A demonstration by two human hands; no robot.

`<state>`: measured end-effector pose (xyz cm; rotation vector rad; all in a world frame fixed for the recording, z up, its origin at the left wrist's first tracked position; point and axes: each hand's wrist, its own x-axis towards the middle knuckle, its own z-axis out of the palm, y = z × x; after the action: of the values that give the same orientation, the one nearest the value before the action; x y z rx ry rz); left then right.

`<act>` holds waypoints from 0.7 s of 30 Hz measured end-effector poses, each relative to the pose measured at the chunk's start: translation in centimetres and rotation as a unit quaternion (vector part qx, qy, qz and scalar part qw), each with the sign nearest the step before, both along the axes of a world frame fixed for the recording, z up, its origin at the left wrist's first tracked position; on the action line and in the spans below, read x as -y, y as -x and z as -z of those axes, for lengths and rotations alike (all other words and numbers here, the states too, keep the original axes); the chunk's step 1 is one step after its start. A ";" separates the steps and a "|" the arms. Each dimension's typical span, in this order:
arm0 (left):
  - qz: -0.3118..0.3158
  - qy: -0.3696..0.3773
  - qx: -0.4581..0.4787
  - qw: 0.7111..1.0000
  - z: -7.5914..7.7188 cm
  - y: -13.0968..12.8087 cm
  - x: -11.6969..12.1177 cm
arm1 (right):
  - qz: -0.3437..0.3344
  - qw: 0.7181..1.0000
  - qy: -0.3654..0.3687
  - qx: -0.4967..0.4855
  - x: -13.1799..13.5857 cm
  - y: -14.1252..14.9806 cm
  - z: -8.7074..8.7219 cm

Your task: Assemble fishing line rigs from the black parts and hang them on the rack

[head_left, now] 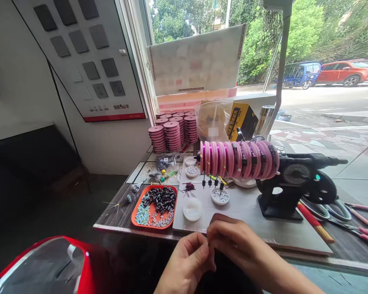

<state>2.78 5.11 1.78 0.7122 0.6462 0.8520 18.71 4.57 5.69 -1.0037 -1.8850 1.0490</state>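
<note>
- Left hand (190,258): thumb and forefinger pressed together; any small piece between them is too hidden to make out.
- Right hand (236,240): fingers curled in, tips meeting the left's; I cannot tell whether they pinch anything.
- Just beyond the fingers: a white dish (192,210), then a dish of white beads (220,203); to their left, an orange tray (134,217) on the worktop (110,216).
- Step in hand: apparently fine two-handed fingertip work; the next move seems to call for a light, steady pinch.

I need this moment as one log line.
left hand: pinched | right hand: pinched, near left | anything held: unclear | ahead: white dish
</note>
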 end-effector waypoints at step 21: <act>-0.105 -0.050 -0.097 0.988 0.9 -0.6 1.6 | 0.077 0.960 0.171 -0.209 1.5 1.7 2.0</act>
<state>3.42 3.56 0.90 0.8343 0.8689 1.0219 16.97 3.03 3.74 -1.0034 -1.2911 1.3988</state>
